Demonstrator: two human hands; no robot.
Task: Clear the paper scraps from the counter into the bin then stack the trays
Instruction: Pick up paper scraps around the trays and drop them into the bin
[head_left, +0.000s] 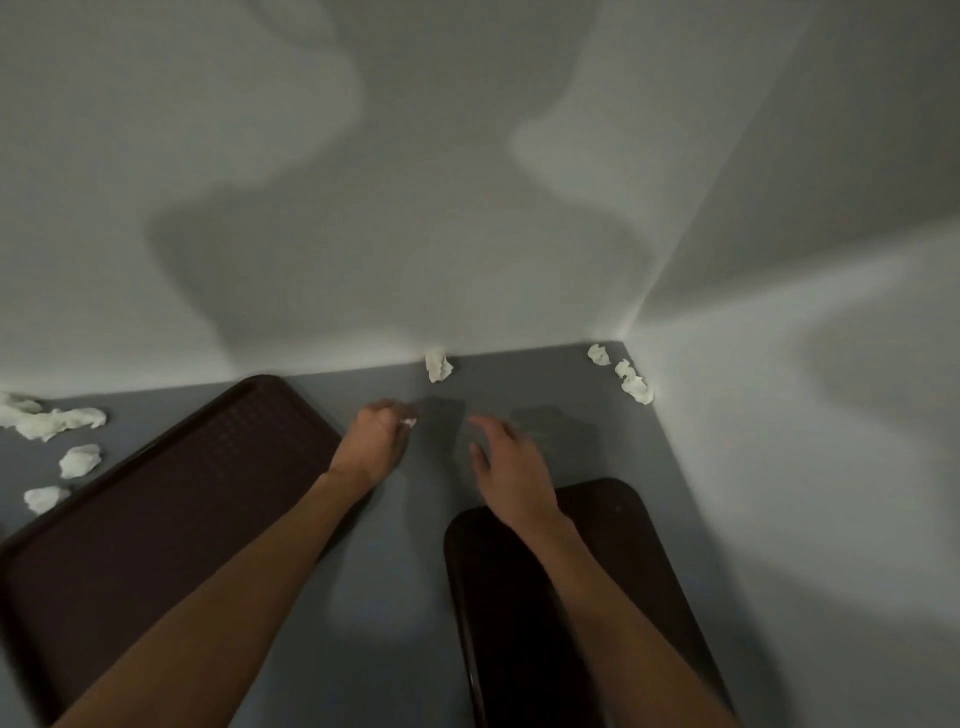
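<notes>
Between the two dark trays, on the grey tabletop, a small white scrap is pinched in the fingers of the left hand, which are curled shut around it. The right hand is held just above the tabletop with its fingers spread and loose, nothing gripped in it.

More paper scraps are left lying about: one against the back wall just beyond the hands, a pair tucked into the far right corner, and a scattered group at the far left beside the left tray. The right tray lies under the right forearm. No bin is seen.

The scraps are judged to be crumpled tissue: almost weightless, soft, easily crushed and easily torn, so several can be gathered into one fist. A light pinch anywhere on a wad should be enough, though the corner pieces would have to be drawn away from the wall first. The trays are judged to be stiff plastic, light but broad, with a raised rim; they would best be taken by the rim at opposite edges, the textured one offering less slip than the smooth one.
</notes>
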